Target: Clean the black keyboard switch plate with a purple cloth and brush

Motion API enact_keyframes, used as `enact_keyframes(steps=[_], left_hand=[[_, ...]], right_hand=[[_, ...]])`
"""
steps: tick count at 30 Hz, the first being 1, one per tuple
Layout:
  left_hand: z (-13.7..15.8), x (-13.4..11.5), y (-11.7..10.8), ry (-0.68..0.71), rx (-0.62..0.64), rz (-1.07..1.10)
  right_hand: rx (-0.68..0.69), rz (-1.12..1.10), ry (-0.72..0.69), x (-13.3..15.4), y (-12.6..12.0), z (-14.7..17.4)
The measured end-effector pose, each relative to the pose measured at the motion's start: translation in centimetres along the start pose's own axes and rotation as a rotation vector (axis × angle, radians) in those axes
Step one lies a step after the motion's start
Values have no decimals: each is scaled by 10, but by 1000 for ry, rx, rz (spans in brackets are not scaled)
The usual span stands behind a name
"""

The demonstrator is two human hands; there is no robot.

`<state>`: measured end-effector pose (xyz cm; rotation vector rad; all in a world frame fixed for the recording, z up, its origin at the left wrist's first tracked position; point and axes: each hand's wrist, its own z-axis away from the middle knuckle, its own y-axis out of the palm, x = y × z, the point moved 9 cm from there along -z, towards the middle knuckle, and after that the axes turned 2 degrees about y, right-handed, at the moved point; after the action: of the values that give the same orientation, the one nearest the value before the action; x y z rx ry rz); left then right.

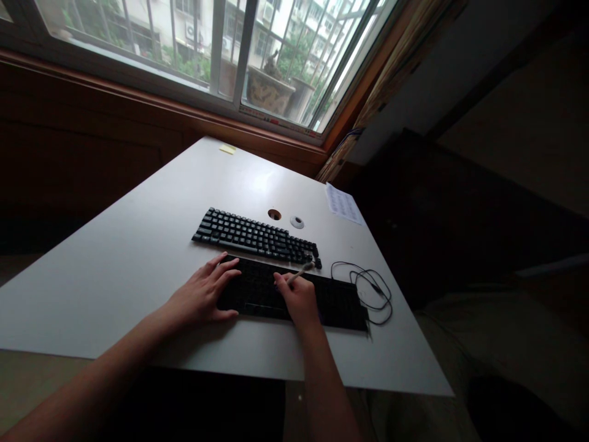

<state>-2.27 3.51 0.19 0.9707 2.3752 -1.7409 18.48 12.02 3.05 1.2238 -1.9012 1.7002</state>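
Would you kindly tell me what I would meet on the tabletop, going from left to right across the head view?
Left hand, right hand holding a slim brush-like tool, looped black cable.

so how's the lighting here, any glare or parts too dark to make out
Head view: bright window, with a glare patch on the far part of the white table; head view: the picture's right side sinks into deep shadow; head view: the black keyboard base shows little detail, the keys beyond it more.
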Motion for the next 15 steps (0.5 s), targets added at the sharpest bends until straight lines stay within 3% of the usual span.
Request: enact_keyframes(steps=[9, 15], left_hand=[[0, 0, 0, -4, 0, -20], [1, 1, 1, -8, 14, -20]], right_hand=[[-27, 46, -61, 12, -45, -2], [169, 40, -59, 9, -51, -1]])
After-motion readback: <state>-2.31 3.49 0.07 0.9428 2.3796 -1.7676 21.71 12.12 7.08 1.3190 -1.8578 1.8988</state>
